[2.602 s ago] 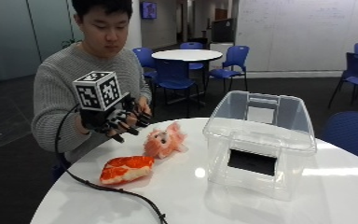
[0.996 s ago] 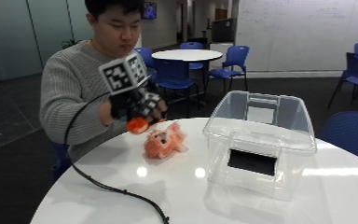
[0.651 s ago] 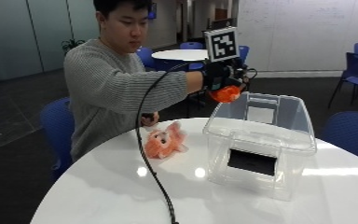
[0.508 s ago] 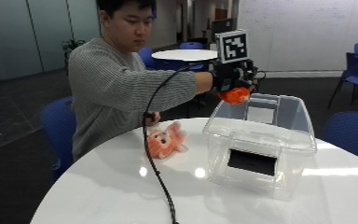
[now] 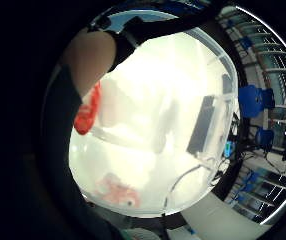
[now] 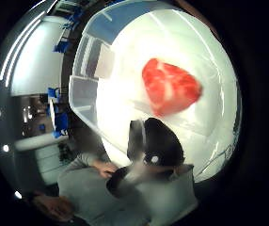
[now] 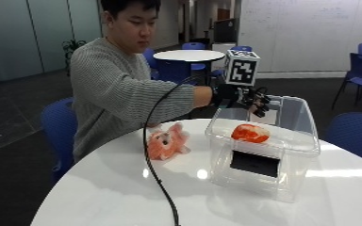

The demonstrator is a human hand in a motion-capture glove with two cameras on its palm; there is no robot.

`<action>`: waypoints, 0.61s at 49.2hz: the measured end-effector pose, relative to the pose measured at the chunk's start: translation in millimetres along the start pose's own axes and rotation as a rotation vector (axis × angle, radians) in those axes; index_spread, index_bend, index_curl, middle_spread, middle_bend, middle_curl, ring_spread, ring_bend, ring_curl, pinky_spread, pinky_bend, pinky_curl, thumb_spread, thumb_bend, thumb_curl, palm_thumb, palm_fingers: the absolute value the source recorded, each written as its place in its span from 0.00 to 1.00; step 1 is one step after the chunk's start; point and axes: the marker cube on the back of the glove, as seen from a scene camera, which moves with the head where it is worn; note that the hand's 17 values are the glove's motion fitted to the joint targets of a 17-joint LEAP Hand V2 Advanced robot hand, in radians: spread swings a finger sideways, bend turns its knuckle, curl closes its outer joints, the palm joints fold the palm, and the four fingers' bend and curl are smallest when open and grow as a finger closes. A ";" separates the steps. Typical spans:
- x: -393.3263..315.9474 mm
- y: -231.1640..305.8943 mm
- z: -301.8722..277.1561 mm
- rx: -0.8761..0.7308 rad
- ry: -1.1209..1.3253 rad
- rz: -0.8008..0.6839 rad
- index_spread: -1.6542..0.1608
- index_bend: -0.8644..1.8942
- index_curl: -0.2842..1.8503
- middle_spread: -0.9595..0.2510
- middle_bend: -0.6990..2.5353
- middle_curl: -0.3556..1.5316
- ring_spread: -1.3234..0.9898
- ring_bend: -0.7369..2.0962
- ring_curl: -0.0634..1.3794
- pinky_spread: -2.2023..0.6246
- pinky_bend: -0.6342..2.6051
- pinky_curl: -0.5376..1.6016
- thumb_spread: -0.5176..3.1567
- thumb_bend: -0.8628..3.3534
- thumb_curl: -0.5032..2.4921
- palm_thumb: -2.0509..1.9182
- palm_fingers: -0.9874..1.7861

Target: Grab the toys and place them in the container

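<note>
My gloved right hand hangs over the open top of the clear plastic container, fingers spread and slack, holding nothing. Just below it, an orange-red plush toy is inside the container, apart from the fingers; whether it rests on the bottom I cannot tell. The thumb side palm view shows this red toy within the container's walls. A pink-orange plush toy lies on the white round table, just left of the container; the little finger side palm view shows it too, outside the container wall.
A black cable runs from the glove down across the table to its front edge. The person's bare hand stays low behind the pink toy. Blue chairs and another round table stand in the room behind.
The hand lifted the orange-red toy off the table and carried it right, over the container. It has let go, and the toy is now inside the container.
</note>
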 end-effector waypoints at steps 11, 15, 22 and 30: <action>1.5 87.4 -21.0 0.046 -0.007 -0.037 0.71 0.35 0.29 0.62 0.27 0.40 0.46 0.48 0.33 0.78 0.50 0.45 0.51 0.20 0.37 0.53 0.32; 16.9 135.3 -33.3 0.095 -0.056 -0.049 0.71 0.36 0.28 0.62 0.27 0.40 0.46 0.48 0.32 0.78 0.49 0.44 0.52 0.20 0.36 0.53 0.32; 43.9 194.4 -25.2 0.144 0.085 -0.067 0.70 0.37 0.28 0.61 0.27 0.39 0.46 0.47 0.31 0.78 0.48 0.43 0.52 0.20 0.34 0.53 0.34; 34.7 210.9 -2.0 0.134 0.064 -0.095 0.70 0.37 0.28 0.61 0.27 0.39 0.47 0.47 0.31 0.78 0.48 0.43 0.53 0.20 0.32 0.54 0.35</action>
